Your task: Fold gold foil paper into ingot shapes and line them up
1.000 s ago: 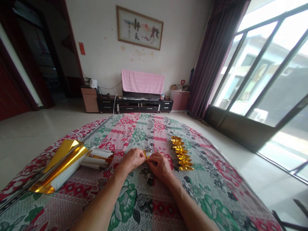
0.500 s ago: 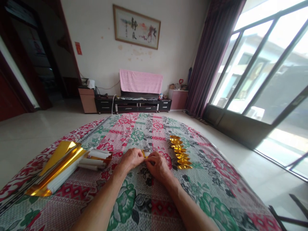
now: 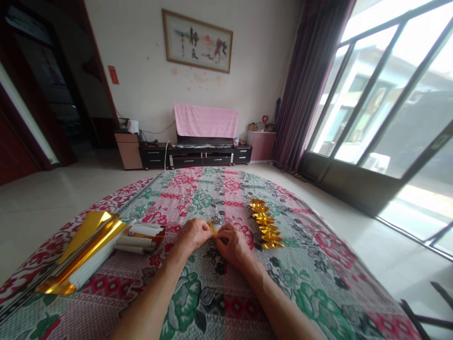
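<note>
Between the hands — still pinched there — sits gold paper.

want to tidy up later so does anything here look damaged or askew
Brownish patches mark the pale wall below the framed picture, like stains or flaking paint. The picture slants down rightward, though the camera's tilt may explain that.

A framed picture hung on the pale wall at upper centre, above a dark low cabinet. Daylight entered through large windows at right, brightening the tiled floor.
</note>
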`<state>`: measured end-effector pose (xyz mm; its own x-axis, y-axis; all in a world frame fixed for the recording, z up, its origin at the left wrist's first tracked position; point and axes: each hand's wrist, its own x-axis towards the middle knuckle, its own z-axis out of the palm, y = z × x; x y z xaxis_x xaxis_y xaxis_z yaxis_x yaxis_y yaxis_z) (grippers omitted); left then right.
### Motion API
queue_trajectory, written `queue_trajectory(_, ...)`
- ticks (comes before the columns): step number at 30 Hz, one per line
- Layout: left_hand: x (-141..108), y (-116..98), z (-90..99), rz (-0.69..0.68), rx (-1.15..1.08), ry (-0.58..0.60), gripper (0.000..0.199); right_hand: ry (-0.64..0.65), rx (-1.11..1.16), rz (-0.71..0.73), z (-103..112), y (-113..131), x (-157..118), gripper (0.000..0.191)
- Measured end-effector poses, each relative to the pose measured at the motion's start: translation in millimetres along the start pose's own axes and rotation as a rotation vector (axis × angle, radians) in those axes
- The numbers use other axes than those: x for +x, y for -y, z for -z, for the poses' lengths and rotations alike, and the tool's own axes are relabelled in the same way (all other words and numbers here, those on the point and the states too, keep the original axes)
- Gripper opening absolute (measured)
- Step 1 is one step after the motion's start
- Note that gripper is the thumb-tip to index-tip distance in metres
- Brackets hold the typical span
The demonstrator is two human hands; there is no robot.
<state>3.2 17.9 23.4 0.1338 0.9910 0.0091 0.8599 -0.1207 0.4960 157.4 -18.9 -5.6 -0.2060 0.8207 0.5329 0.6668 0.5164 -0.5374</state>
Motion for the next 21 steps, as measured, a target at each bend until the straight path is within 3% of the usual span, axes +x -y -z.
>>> queue_trajectory(21, 4.4, 6.3, -2.3, -0.006, -0.075, -0.002, 0.020, 0.022, -0.022, -0.004, 1.0, 2.0, 0.3, 0.018)
